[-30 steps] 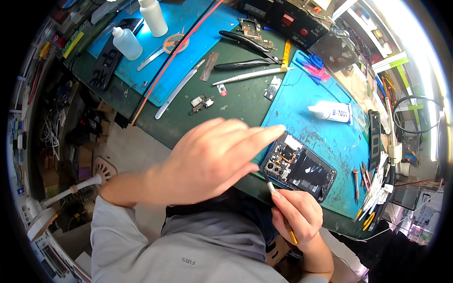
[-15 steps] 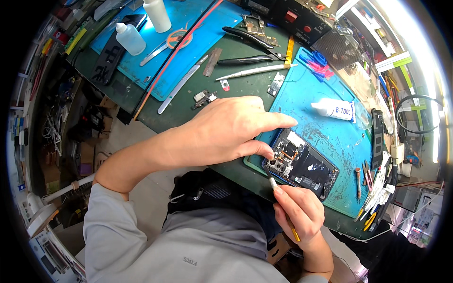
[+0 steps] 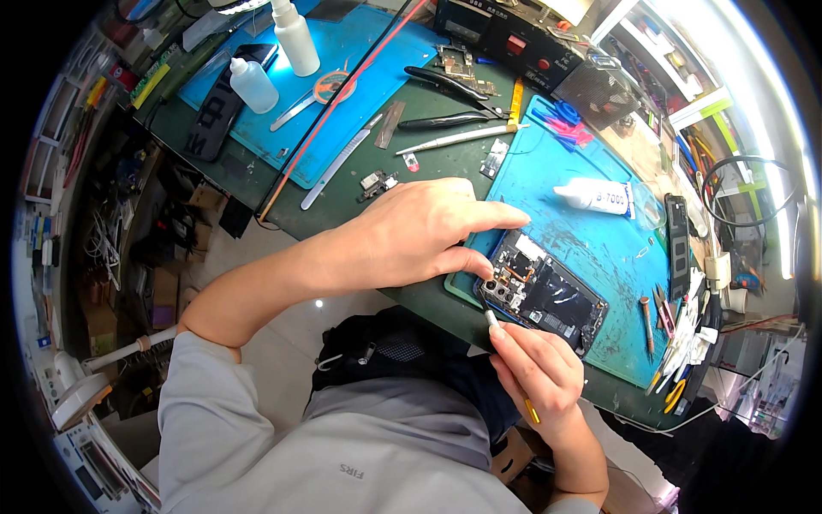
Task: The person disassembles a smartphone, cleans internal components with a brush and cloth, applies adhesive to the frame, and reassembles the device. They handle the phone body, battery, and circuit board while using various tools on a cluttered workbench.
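Observation:
An opened phone (image 3: 556, 295) lies on the blue mat, its camera lenses, circuit boards and black battery exposed. My left hand (image 3: 419, 227) reaches over its camera end. The thumb rests at the edge by the lenses and the forefinger stretches to the far corner, bracing the phone between them; the other fingers are curled under. Close to the near edge, my right hand (image 3: 541, 373) pinches a slim tool (image 3: 492, 319) with a dark thin tip, a whitish collar and a yellow end. Its tip meets the phone's corner beside the lenses; the exact contact is too small to make out.
A white glue tube (image 3: 592, 195) lies beyond the phone on the mat (image 3: 629, 321). Cutting pliers (image 3: 449, 120), a white pen-like tool (image 3: 458, 140) and a scalpel (image 3: 342, 163) lie farther left. Two plastic bottles (image 3: 254, 86) stand at the far left. Swabs and tweezers (image 3: 664, 313) crowd the right.
The whole view has shifted slightly. My left hand keeps its place on the phone. The right hand and its tool have moved a little toward the phone's camera corner.

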`<state>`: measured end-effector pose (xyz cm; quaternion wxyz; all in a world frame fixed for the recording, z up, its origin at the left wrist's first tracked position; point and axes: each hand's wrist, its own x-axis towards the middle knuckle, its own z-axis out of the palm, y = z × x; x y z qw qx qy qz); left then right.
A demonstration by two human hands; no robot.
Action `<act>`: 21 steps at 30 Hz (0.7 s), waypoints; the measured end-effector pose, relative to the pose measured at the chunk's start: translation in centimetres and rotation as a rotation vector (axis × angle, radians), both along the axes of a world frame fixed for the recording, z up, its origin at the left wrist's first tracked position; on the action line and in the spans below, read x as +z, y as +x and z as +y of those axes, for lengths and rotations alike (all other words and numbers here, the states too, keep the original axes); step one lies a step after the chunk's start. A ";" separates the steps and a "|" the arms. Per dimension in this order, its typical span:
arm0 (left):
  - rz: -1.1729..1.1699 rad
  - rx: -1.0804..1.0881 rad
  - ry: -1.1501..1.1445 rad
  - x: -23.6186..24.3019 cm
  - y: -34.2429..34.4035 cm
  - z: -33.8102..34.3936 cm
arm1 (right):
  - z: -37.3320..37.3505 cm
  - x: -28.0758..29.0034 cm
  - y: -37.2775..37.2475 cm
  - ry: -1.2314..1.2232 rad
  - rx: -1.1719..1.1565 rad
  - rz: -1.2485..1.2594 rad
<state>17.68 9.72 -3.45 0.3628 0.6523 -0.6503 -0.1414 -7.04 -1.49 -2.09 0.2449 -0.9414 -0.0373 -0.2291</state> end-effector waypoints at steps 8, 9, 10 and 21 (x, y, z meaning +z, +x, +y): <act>0.004 0.005 0.036 0.3 -0.1 0.1 | 0.1 0.2 0.1 0.015 -0.011 0.002; 0.005 0.005 0.040 0.3 -0.1 0.1 | 0.1 0.2 0.1 0.005 -0.007 0.004; 0.005 -0.001 0.033 0.3 -0.1 0.1 | 0.1 0.3 0.1 -0.005 -0.004 0.007; 0.012 -0.022 0.016 0.1 0.0 0.0 | 0.2 0.2 0.2 -0.009 -0.009 0.001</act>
